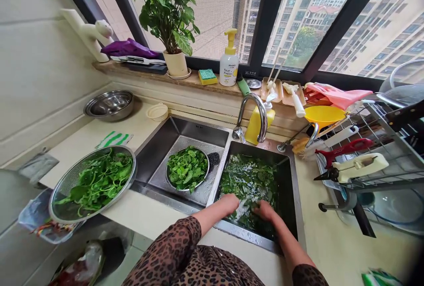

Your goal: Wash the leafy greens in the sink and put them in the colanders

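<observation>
Water and floating leafy greens [248, 175] fill the right sink basin [291, 189]. My left hand [230, 203] reaches into the water at the basin's near left, its fingers hidden below the surface. To its right, my right hand [264, 210] is partly under water among the leaves, with fingers bent; whether it grips any greens cannot be made out. A bowl of picked leaves [187, 169] stands in the left basin [155, 140]. At the far left, a metal colander [124, 184] holds more greens with stems.
The faucet [263, 118] arches over the right basin's back edge, beside a yellow bottle [253, 125]. A dish rack [380, 184] with scissors and utensils stands right. A steel bowl [112, 105] sits back left; a plant and soap bottle [228, 67] line the sill.
</observation>
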`<act>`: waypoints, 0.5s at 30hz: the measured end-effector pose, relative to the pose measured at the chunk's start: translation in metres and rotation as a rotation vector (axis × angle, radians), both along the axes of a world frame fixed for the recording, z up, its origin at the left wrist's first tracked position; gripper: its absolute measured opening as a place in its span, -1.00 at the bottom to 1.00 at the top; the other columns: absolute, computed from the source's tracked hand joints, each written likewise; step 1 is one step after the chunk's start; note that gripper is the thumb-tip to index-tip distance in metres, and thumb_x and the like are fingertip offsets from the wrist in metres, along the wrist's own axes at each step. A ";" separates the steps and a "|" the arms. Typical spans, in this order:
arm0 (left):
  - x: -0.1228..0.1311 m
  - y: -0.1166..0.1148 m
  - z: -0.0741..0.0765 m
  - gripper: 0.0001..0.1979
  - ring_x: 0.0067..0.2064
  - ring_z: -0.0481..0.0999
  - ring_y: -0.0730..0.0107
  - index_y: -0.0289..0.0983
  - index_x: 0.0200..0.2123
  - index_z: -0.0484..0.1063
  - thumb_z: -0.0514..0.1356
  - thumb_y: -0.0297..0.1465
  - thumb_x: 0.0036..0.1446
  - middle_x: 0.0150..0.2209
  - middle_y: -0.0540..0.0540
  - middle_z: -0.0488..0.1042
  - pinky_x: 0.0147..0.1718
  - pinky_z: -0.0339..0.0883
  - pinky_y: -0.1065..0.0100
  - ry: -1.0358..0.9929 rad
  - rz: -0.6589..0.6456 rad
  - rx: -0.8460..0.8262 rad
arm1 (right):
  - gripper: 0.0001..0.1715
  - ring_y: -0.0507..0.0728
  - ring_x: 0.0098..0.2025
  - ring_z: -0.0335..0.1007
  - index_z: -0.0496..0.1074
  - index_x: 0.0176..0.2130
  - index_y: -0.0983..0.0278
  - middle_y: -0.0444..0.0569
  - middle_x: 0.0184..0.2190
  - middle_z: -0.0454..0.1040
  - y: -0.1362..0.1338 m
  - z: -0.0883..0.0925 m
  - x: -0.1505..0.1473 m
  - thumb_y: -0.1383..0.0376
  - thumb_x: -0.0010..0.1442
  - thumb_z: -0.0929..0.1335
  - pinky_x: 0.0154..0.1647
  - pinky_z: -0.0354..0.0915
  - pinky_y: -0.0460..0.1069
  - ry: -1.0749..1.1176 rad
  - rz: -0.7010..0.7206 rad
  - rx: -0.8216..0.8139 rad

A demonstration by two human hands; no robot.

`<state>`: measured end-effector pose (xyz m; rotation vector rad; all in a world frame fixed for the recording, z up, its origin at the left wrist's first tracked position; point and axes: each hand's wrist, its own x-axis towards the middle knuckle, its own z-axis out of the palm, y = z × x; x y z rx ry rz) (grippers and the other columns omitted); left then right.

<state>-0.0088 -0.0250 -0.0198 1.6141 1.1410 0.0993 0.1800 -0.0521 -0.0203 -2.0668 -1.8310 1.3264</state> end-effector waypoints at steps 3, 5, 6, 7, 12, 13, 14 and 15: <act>-0.010 0.006 0.016 -0.95 -0.25 0.44 0.21 -0.28 -0.58 0.49 0.25 -0.51 -0.25 -0.46 -0.09 0.49 -0.16 0.22 0.24 -0.015 0.083 0.065 | -0.57 0.08 -0.44 0.36 0.45 -0.35 0.28 -0.05 -0.44 0.49 0.001 0.023 0.007 -0.01 -0.08 0.37 -0.47 0.20 -0.07 0.426 -0.206 -0.004; -0.016 0.006 0.028 -0.85 -0.27 0.43 0.31 -0.27 -0.46 0.50 0.27 -0.46 -0.24 -0.42 -0.04 0.49 -0.21 0.24 0.33 -0.145 0.258 0.059 | -0.57 0.03 -0.46 0.32 0.43 -0.32 0.27 -0.06 -0.36 0.48 0.001 0.044 0.010 0.00 -0.07 0.38 -0.51 0.16 -0.11 0.802 -0.409 -0.033; -0.017 0.005 0.034 -0.82 -0.32 0.43 0.35 -0.29 -0.44 0.49 0.28 -0.42 -0.24 -0.43 -0.03 0.48 -0.27 0.26 0.36 -0.235 0.366 0.003 | -0.60 0.00 -0.47 0.29 0.42 -0.32 0.26 -0.06 -0.32 0.47 0.000 0.053 0.010 0.02 -0.07 0.38 -0.53 0.14 -0.12 0.942 -0.483 -0.052; -0.019 0.004 0.041 -0.78 -0.38 0.42 0.40 -0.30 -0.43 0.48 0.30 -0.39 -0.26 -0.46 -0.02 0.46 -0.35 0.26 0.39 -0.332 0.468 -0.086 | -0.65 -0.02 -0.49 0.26 0.41 -0.34 0.25 -0.07 -0.30 0.46 -0.001 0.062 0.010 0.05 -0.06 0.39 -0.54 0.11 -0.14 1.026 -0.518 -0.068; -0.023 -0.010 0.071 -0.57 -0.51 0.38 0.53 -0.31 -0.39 0.39 0.41 -0.38 -0.44 -0.48 0.05 0.41 -0.49 0.27 0.45 -0.781 0.711 -0.461 | -0.66 -0.07 -0.58 0.14 0.38 -0.25 0.21 -0.19 -0.47 0.38 -0.007 0.080 0.001 0.17 -0.07 0.42 -0.58 0.04 -0.16 1.114 -0.539 -0.073; -0.025 -0.012 0.076 -0.54 -0.49 0.41 0.52 -0.30 -0.38 0.38 0.42 -0.41 -0.46 -0.45 0.05 0.42 -0.46 0.28 0.44 -0.842 0.714 -0.482 | -0.61 -0.07 -0.57 0.15 0.37 -0.20 0.20 -0.19 -0.49 0.36 -0.008 0.080 -0.001 0.17 -0.06 0.42 -0.58 0.05 -0.16 1.091 -0.527 -0.064; -0.026 -0.015 0.081 -0.52 -0.45 0.43 0.50 -0.30 -0.36 0.38 0.43 -0.44 -0.48 -0.42 0.04 0.43 -0.43 0.30 0.43 -0.888 0.705 -0.497 | -0.57 -0.06 -0.55 0.16 0.35 -0.15 0.19 -0.19 -0.49 0.36 -0.010 0.081 -0.004 0.15 -0.05 0.41 -0.57 0.06 -0.15 1.060 -0.503 -0.052; -0.027 -0.017 0.084 -0.50 -0.42 0.45 0.48 -0.30 -0.35 0.38 0.43 -0.46 -0.49 -0.39 0.02 0.44 -0.40 0.30 0.43 -0.917 0.686 -0.508 | -0.53 -0.05 -0.54 0.18 0.33 -0.10 0.19 -0.18 -0.47 0.36 -0.012 0.083 -0.008 0.13 -0.02 0.39 -0.55 0.07 -0.14 1.023 -0.466 -0.034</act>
